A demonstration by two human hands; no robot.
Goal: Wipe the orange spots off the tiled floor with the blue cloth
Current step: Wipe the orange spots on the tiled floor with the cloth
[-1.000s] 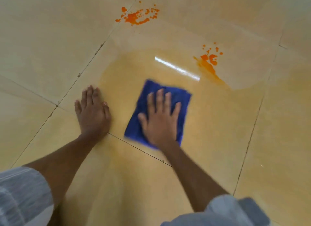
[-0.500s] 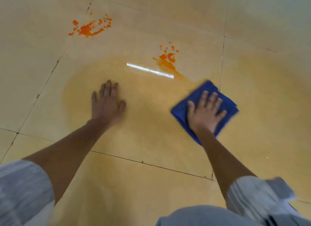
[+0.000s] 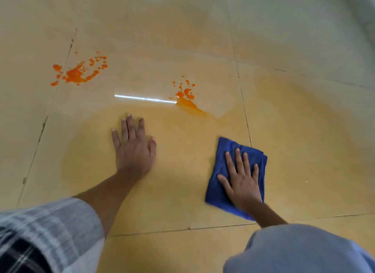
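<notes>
The blue cloth (image 3: 221, 161) lies folded on the tiled floor (image 3: 304, 130) at the lower right. My right hand (image 3: 241, 181) presses flat on top of it with fingers spread. My left hand (image 3: 134, 148) rests palm down on the bare floor to the left of the cloth, holding nothing. A large orange splatter (image 3: 78, 73) sits far left, beyond my left hand. A smaller cluster of orange spots (image 3: 185, 96) lies ahead between my hands, its lower edge smeared into a streak. A pale orange wet film covers the tiles around both hands.
Dark grout lines (image 3: 243, 102) cross the floor. A bright light reflection (image 3: 144, 98) streaks the tile near the smaller spots. My checked sleeve (image 3: 46, 232) and my grey-clad knee (image 3: 294, 250) fill the bottom corners.
My right hand slid the cloth from the middle of the tile to the right, then pulled it back toward me. My left hand stayed planted.
</notes>
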